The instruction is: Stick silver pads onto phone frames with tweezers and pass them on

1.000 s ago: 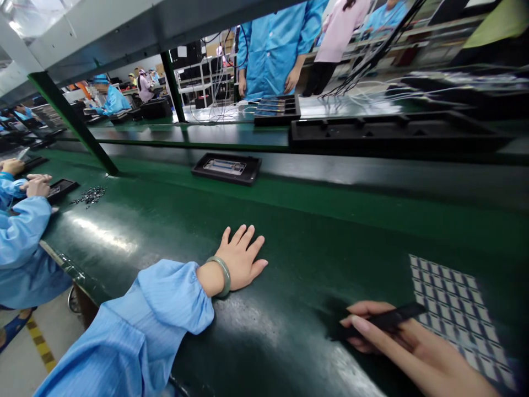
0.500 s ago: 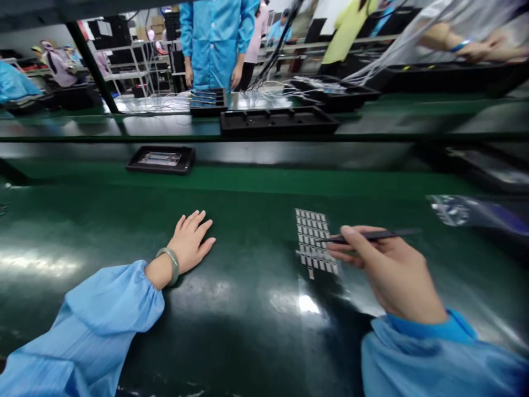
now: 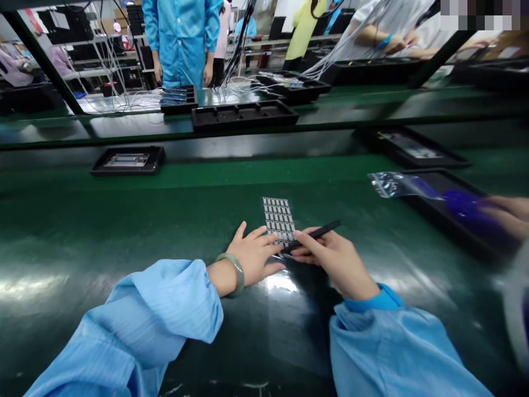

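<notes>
A gridded sheet (image 3: 276, 211) lies on the bench (image 3: 185, 209) at twelve o'clock; the left hand (image 3: 255, 258), fingers spread, empty, probably steadies it; the right hand (image 3: 334, 258) pinches black tweezers (image 3: 325, 228), seemingly for precision.

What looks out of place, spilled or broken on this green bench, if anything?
Nothing looks spilled or broken. At the right, a clear plastic bag looks untidy, sticking out past the edge of a black tray rather than lying inside. The gridded sheet by the right hand shows even rows where uncovered.
</notes>
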Motion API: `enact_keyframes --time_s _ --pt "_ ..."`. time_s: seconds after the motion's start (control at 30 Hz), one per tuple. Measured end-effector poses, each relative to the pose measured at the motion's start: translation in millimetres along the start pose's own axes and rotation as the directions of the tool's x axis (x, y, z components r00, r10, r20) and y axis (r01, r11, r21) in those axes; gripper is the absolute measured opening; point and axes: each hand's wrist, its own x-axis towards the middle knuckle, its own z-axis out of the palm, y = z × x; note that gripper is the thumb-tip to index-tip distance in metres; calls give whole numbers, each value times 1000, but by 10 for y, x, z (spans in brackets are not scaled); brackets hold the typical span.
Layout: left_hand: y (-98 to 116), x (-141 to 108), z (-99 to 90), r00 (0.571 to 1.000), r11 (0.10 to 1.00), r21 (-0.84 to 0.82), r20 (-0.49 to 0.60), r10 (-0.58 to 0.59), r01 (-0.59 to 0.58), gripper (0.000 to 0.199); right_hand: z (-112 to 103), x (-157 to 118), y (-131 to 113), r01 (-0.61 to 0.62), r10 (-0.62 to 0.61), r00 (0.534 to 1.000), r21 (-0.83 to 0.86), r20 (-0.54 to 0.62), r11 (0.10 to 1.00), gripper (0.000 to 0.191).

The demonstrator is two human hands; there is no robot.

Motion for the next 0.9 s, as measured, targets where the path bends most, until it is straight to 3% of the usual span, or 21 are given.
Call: enact_keyframes --time_s 0.37,0.9 --pt "-42 -2 4 994 991 -86 -12 -107 105 26 41 -56 -82 -16 16 1000 18 8 1000 26" --pt "-32 -29 2 994 987 -129 -30 -106 101 28 87 -11 -59 -161 156 986 100 60 982 17"
